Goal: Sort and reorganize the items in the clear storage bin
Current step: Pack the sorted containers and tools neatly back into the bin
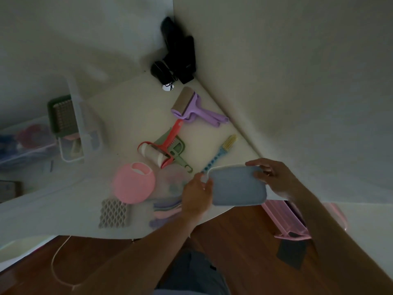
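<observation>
I hold a flat blue-grey tray [237, 185] over the near edge of the white table [119, 116], a hand on each end. My left hand [198, 192] grips its left edge and my right hand [271, 175] pinches its far right corner. The clear storage bin [32, 145] stands at the table's left with blurred coloured items inside; a green grater [61, 116] leans on its rim. Laid out on the table are a purple lint roller [191, 106], a red lint roller [158, 151] on a green dustpan [175, 149], a blue brush [221, 153] and a pink bowl [134, 183].
A grey lattice pad [113, 213] and pastel spoons [168, 207] lie near the front edge. Black devices with a cable [176, 54] sit in the far corner against the wall. A pink bin [291, 220] stands on the wooden floor [234, 241] to my right.
</observation>
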Demonstrator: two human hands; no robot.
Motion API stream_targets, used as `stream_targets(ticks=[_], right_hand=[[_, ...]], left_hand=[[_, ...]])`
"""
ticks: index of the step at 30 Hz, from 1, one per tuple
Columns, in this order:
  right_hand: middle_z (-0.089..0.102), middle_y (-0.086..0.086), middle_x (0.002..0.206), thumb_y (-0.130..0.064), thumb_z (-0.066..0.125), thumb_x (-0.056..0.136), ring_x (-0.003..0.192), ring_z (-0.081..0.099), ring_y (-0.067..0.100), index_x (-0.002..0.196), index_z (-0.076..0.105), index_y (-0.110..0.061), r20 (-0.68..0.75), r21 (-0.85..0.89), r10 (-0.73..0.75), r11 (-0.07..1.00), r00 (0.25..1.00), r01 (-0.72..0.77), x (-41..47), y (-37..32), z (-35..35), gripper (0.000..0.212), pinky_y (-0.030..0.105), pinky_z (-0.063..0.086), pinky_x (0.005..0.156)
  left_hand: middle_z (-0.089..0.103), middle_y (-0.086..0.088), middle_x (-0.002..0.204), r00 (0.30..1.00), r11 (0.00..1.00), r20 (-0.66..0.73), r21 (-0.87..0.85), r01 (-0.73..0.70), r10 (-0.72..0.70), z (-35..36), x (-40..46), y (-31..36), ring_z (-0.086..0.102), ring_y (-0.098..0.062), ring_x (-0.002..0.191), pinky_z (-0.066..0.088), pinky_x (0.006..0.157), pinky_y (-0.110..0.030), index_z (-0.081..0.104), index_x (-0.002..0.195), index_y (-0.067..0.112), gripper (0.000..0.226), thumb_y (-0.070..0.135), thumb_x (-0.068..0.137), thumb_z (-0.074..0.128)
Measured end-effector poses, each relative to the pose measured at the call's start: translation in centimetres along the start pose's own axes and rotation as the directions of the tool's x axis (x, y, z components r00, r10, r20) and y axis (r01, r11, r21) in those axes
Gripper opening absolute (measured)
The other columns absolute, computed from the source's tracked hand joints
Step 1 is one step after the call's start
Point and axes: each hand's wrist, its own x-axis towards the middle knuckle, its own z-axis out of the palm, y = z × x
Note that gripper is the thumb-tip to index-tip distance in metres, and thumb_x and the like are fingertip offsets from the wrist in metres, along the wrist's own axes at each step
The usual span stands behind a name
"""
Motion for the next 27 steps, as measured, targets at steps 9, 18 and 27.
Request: stream_targets(ticks=[9, 18, 27], right_hand=[[0.066, 0.004, 0.109, -0.023, 0.072, 0.086, 0.09, 0.062, 0.019, 0.111, 0.072, -0.018, -0.66, -0.243, -0.09, 0.965, 0.746, -0.098, -0.1, 2.6, 6.7, 0.025, 0.039, 0.054, 0.081], [0.074, 0.002, 0.107, -0.022, 0.062, 0.091, 0.094, 0.069, 0.017, 0.116, 0.072, -0.02, -0.623, -0.069, 0.062, 0.989, 0.78, -0.134, 0.4, 2.6, 6.2, 0.026, 0.032, 0.052, 0.092], [0.066, 0.009, 0.116, -0.015, 0.05, 0.098, 0.105, 0.062, 0.028, 0.122, 0.061, -0.014, -0.581, -0.255, -0.047, 0.959, 0.813, -0.126, 0.3, 3.0, 6.9, 0.027, 0.039, 0.049, 0.092]], left_hand=[[0.074, -0.014, 0.094, 0.99, 0.987, -0.069, 0.107, -0.118, 0.126, 0.8, -0.5, 0.7, 0.07, -0.031, 0.086, 0.055, 0.078, -0.041, 0.067, 0.105, 0.007, 0.03, 0.032, 0.098, 0.052], [0.075, -0.005, 0.087, 0.989, 0.986, -0.034, 0.081, -0.143, 0.146, 1.6, -0.9, -0.9, 0.071, -0.02, 0.076, 0.056, 0.071, -0.033, 0.073, 0.093, 0.013, 0.022, 0.03, 0.093, 0.059], [0.056, -0.01, 0.134, 0.962, 0.959, -0.081, 0.133, -0.25, 0.262, 2.5, -2.1, -0.9, 0.057, -0.02, 0.119, 0.052, 0.099, -0.033, 0.042, 0.147, 0.012, 0.055, 0.017, 0.096, 0.061]])
